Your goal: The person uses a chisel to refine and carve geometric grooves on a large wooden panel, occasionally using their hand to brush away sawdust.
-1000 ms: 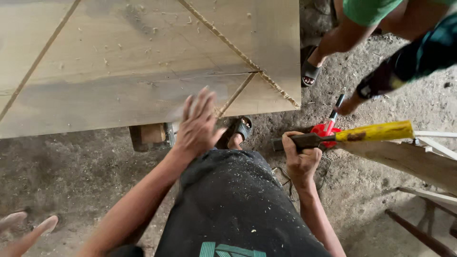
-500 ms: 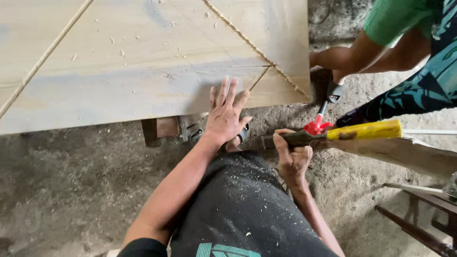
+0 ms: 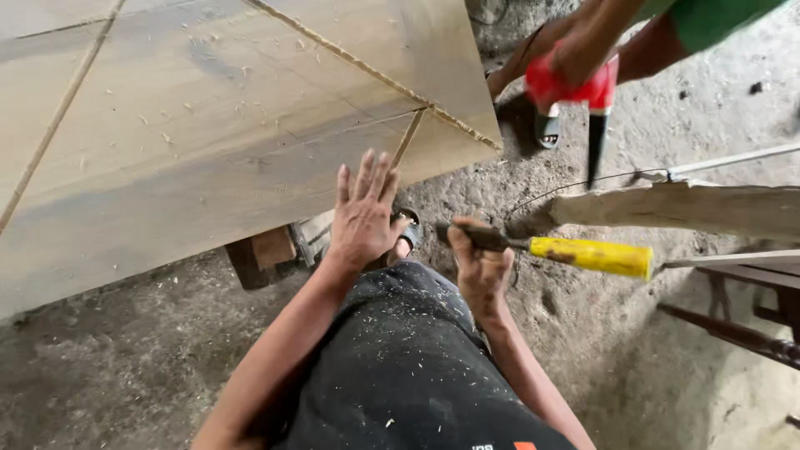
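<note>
The yellow-handled tool [image 3: 583, 254], a long thing with a dark metal end and a bright plastic grip, is in the right hand [image 3: 479, 267]. That hand is closed tight around the dark end, and the yellow part sticks out sideways away from the big board, above the dirt. A moment ago the tool was held the same way, so the grip has not changed.

The left hand [image 3: 365, 212] is wide open with all fingers spread and holds nothing. Half a second ago it was just below the edge of the large pale wooden board [image 3: 208, 125]. It is still in that spot, with the fingertips right at the board's edge; I cannot tell if they touch it. So the hand looks like it is steadying or feeling the board, not lifting it.

The board is flat, has thin lines cut across it, and has small wood chips on top. A brown wooden block [image 3: 267, 250] sits under its edge.

The person's dark trousers [image 3: 400, 358], speckled with sawdust, are below the board.

Past the board's corner, another person's hand [image 3: 575, 54] holds a red tool with a dark blade [image 3: 583, 100]. It was lower before and is now up higher. Beside the yellow tool lies a rough wooden beam [image 3: 683, 208].

The ground is grey dirt [image 3: 108, 367].
</note>
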